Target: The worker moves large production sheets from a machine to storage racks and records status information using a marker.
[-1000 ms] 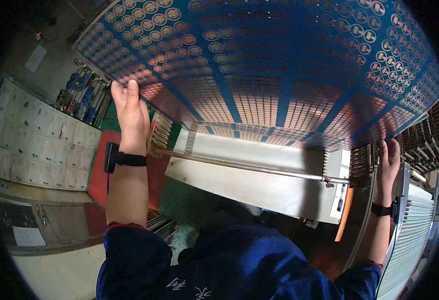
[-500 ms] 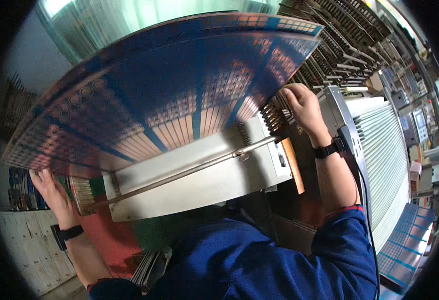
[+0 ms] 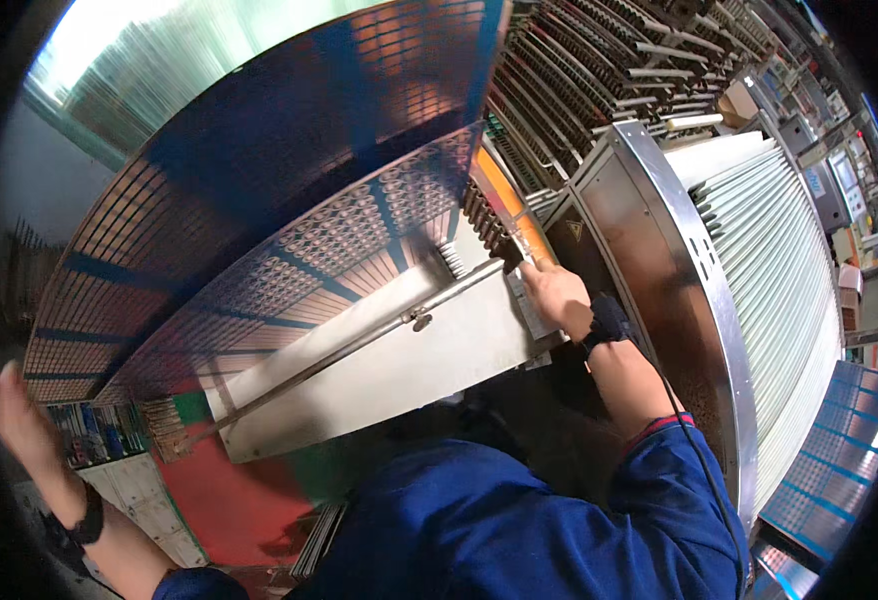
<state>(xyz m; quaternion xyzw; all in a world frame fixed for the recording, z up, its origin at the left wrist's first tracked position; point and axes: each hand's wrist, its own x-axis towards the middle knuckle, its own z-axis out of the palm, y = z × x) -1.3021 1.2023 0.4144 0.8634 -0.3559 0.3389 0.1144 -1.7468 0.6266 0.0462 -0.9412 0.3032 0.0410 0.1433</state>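
Note:
Two large blue and copper patterned panels, like circuit board sheets, stand tilted one behind the other, the nearer panel [image 3: 359, 220] lower and the farther panel [image 3: 289, 130] rising above it. The nearer panel's lower edge is at a white rack [image 3: 399, 370] with coil springs and a metal rod [image 3: 359, 345] along it. My left hand [image 3: 29, 430], blurred, is off the panels' left edge, fingers stretched and apart, holding nothing. My right hand [image 3: 561, 300] is at the rack's right end, beside the orange strip [image 3: 504, 195], fingers curled onto that end; their tips are partly hidden.
A metal-framed machine [image 3: 649, 250] with rows of pale slats [image 3: 769, 290] stands to the right. Dark slotted racks [image 3: 599, 80] fill the back. Another blue patterned panel [image 3: 829, 460] lies at lower right. A white cabinet [image 3: 149, 500] and red floor [image 3: 224, 510] are at lower left.
Both hands have left the panels' edges: the left moved outward to the left, the right came down to the rack's end. The panels shifted left, and the farther one now shows more.

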